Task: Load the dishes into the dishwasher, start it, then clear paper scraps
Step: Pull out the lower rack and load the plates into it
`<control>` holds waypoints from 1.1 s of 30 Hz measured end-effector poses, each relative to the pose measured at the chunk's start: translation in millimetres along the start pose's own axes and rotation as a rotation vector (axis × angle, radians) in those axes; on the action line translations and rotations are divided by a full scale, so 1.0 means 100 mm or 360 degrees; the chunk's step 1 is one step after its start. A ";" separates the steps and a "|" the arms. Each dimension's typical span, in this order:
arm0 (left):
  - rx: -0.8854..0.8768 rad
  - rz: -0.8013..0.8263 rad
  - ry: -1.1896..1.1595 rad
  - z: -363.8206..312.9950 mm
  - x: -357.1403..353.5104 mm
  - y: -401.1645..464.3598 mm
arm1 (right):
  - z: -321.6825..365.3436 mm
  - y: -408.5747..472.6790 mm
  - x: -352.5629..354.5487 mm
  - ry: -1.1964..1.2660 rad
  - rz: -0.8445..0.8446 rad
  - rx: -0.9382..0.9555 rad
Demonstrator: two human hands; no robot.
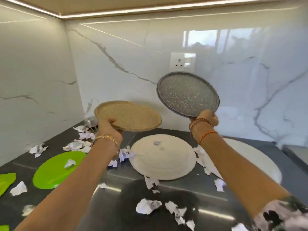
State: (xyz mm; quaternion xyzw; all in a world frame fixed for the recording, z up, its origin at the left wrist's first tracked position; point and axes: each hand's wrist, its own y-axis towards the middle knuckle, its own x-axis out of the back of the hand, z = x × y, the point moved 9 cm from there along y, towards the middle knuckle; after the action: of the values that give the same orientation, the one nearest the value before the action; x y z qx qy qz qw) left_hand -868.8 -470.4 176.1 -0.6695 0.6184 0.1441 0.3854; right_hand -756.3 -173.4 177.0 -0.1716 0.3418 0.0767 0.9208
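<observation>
Head view: the left hand (pixel 109 126) is gripping the near rim of a tan speckled plate (pixel 128 117), fingers curled under it and thumb on top, and is holding it nearly level above the dark table (pixel 70 204). The right hand (pixel 205 120) is pinching the lower edge of a grey speckled plate (pixel 187 94), which is standing tilted, its face turned toward the camera, in front of the marble wall (pixel 116 52) and just below a wall socket (pixel 183 61). Both plates are being held clear of the table and apart from each other. Below them a white plate (pixel 162 156) is lying upside down on the table, with a second white dish (pixel 260 157) showing behind the right forearm. A green plate (pixel 58 169) is lying at the left, a paper scrap resting on it. Torn paper scraps (pixel 148 206) are lying scattered across the table around the dishes. A small metal object at the back corner is too blurred to identify.
</observation>
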 end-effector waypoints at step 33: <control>0.0231 0.1952 0.1109 3.93 -0.81 -4.50 | 4.54 -2.92 6.20 -0.1001 -0.2034 0.1762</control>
State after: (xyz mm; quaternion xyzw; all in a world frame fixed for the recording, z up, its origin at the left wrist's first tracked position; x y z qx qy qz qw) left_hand -350.2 -167.6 122.9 -0.1804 0.9793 0.0710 0.0582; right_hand 61.0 -262.2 168.2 0.1679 -0.0984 -0.5817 0.7897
